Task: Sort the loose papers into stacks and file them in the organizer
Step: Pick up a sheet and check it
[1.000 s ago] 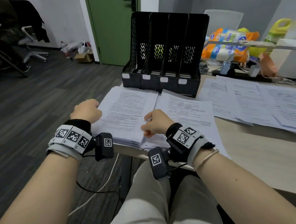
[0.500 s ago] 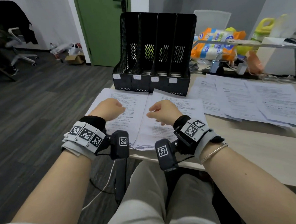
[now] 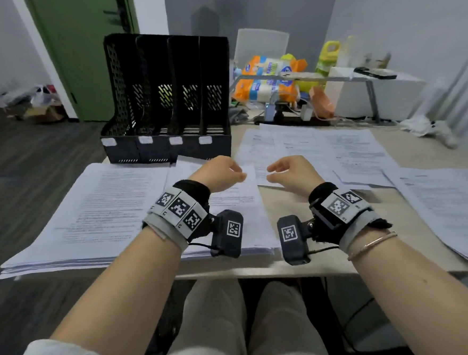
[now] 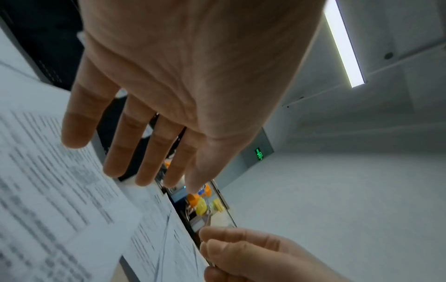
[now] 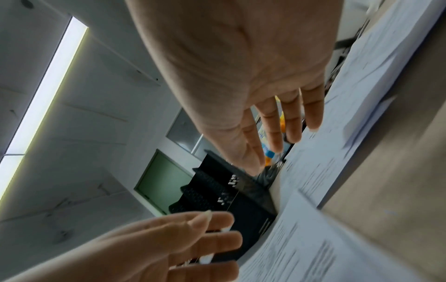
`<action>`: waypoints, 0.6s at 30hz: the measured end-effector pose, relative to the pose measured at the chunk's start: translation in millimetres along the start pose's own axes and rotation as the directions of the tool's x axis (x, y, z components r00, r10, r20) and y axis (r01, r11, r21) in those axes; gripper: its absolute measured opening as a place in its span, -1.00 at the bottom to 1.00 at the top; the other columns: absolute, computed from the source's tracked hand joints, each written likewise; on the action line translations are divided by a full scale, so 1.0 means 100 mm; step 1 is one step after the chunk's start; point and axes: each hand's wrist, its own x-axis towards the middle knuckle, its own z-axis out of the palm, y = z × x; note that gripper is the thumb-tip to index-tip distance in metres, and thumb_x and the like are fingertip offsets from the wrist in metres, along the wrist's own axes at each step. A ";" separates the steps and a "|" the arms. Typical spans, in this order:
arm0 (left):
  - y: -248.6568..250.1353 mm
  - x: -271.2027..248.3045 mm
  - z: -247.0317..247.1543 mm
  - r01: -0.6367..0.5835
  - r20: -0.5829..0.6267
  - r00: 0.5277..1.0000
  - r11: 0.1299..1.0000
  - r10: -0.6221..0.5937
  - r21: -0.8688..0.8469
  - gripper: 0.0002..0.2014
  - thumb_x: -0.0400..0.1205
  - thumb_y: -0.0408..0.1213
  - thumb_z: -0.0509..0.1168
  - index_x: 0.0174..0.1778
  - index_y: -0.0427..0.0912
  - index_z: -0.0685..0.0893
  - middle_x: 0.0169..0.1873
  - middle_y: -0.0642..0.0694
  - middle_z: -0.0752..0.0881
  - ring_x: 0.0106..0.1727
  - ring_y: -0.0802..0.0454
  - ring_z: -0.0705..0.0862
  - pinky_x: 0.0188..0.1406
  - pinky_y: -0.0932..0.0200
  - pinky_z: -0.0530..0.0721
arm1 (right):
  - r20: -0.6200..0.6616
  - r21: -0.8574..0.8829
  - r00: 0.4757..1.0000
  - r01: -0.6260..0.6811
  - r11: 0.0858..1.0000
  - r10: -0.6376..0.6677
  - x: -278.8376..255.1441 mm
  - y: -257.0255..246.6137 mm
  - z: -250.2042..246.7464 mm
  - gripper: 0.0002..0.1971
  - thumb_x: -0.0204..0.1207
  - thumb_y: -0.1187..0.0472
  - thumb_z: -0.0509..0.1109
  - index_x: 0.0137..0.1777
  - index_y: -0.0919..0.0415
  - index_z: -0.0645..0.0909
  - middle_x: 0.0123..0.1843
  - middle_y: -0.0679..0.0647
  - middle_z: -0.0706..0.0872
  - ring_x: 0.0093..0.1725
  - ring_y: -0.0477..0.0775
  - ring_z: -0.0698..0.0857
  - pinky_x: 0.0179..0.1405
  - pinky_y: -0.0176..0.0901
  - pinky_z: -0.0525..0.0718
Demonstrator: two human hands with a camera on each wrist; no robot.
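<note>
Left hand (image 3: 218,173) mid-frame, fingers relaxed, holding nothing | right hand (image 3: 291,171) beside it, fingers extended, empty | both above white printed paper stacks (image 3: 108,210) at lower left | black mesh four-slot plastic organizer (image 3: 166,97) upper left | loose white sheets (image 3: 339,154) right, on beige table (image 3: 359,266)

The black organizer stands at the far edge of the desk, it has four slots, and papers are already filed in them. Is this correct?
One detail is wrong. The black organizer does stand at the far edge of the desk with four slots, but the head view shows its slots empty. The papers lie on the desk, such as the near stack. Both hands hold nothing.
</note>
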 end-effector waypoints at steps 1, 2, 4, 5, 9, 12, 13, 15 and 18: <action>0.04 0.03 0.05 -0.005 0.022 1.000 1.000 0.005 -0.008 -0.65 0.66 -0.11 0.24 0.30 -0.20 0.61 0.22 -0.10 0.66 0.19 0.00 0.61 0.04 0.19 0.51 | -0.012 -0.008 1.000 -0.020 1.000 0.020 0.01 0.10 -0.08 -0.77 0.46 0.25 0.46 0.12 0.21 0.71 0.09 0.10 0.66 0.20 0.04 0.63 -0.08 -0.30 0.47; 0.08 0.07 0.10 -0.013 0.040 0.999 1.000 0.014 -0.010 -0.66 0.66 -0.12 0.24 0.30 -0.20 0.61 0.23 -0.10 0.66 0.19 0.00 0.61 0.03 0.20 0.50 | -0.028 -0.019 0.999 -0.035 0.999 0.034 0.02 0.20 -0.16 -0.76 0.46 0.26 0.46 0.12 0.22 0.72 0.15 0.12 0.68 0.23 0.05 0.62 -0.05 -0.31 0.46; 0.18 0.15 0.19 -0.028 0.056 0.998 1.000 0.028 0.000 -0.66 0.67 -0.14 0.24 0.29 -0.21 0.62 0.24 -0.10 0.65 0.21 0.00 0.60 0.07 0.20 0.50 | -0.059 -0.041 0.996 -0.073 0.996 0.071 0.03 0.41 -0.32 -0.76 0.46 0.27 0.45 0.12 0.25 0.72 0.23 0.13 0.69 0.29 0.06 0.61 0.07 -0.29 0.42; 0.24 0.20 0.23 -0.035 0.060 0.998 0.999 0.034 0.010 -0.67 0.66 -0.14 0.24 0.29 -0.21 0.62 0.25 -0.11 0.65 0.23 -0.01 0.60 0.11 0.19 0.51 | -0.073 -0.044 0.993 -0.098 0.994 0.094 0.03 0.51 -0.40 -0.76 0.46 0.28 0.45 0.13 0.25 0.72 0.26 0.13 0.68 0.32 0.06 0.59 0.11 -0.29 0.42; 0.48 0.39 0.42 -0.082 0.103 0.992 0.995 0.076 0.058 -0.68 0.65 -0.16 0.25 0.25 -0.23 0.64 0.23 -0.10 0.67 0.25 -0.04 0.60 0.11 0.22 0.48 | -0.108 -0.064 0.980 -0.176 0.982 0.168 0.07 0.83 -0.67 -0.75 0.48 0.27 0.44 0.15 0.26 0.70 0.34 0.13 0.64 0.35 0.08 0.57 0.14 -0.27 0.42; 0.68 0.53 0.58 -0.102 0.152 0.984 0.993 0.092 0.061 -0.75 0.65 -0.16 0.26 0.18 -0.16 0.65 0.14 -0.10 0.65 0.26 -0.04 0.59 0.07 0.24 0.44 | -0.113 -0.078 0.969 -0.229 0.970 0.220 0.13 1.00 -0.84 -0.74 0.49 0.25 0.44 0.17 0.24 0.68 0.37 0.14 0.61 0.34 0.11 0.58 0.10 -0.26 0.43; 0.73 0.57 0.63 -0.103 0.165 0.982 0.993 0.091 0.065 -0.72 0.65 -0.16 0.26 0.23 -0.17 0.63 0.19 -0.10 0.64 0.29 -0.04 0.57 0.10 0.23 0.43 | -0.102 -0.089 0.969 -0.235 0.968 0.226 0.15 1.05 -0.87 -0.74 0.50 0.24 0.44 0.18 0.24 0.67 0.39 0.14 0.59 0.36 0.11 0.56 0.11 -0.24 0.43; 0.83 0.65 0.72 -0.109 0.197 0.976 0.990 0.089 0.091 -0.63 0.66 -0.16 0.24 0.36 -0.22 0.56 0.34 -0.11 0.58 0.37 -0.04 0.52 0.21 0.21 0.40 | -0.065 -0.121 0.971 -0.235 0.964 0.229 0.19 1.12 -0.92 -0.73 0.50 0.22 0.44 0.19 0.21 0.67 0.41 0.13 0.58 0.38 0.11 0.54 0.15 -0.24 0.42; 0.93 0.73 0.86 -0.127 0.241 0.966 0.982 0.091 0.138 -0.57 0.68 -0.16 0.21 0.45 -0.23 0.48 0.46 -0.11 0.47 0.47 -0.05 0.43 0.37 0.17 0.34 | 0.000 -0.231 0.967 -0.248 0.941 0.255 0.25 1.25 -0.91 -0.70 0.47 0.08 0.46 0.20 0.00 0.69 0.52 0.13 0.47 0.53 0.13 0.37 0.48 -0.14 0.28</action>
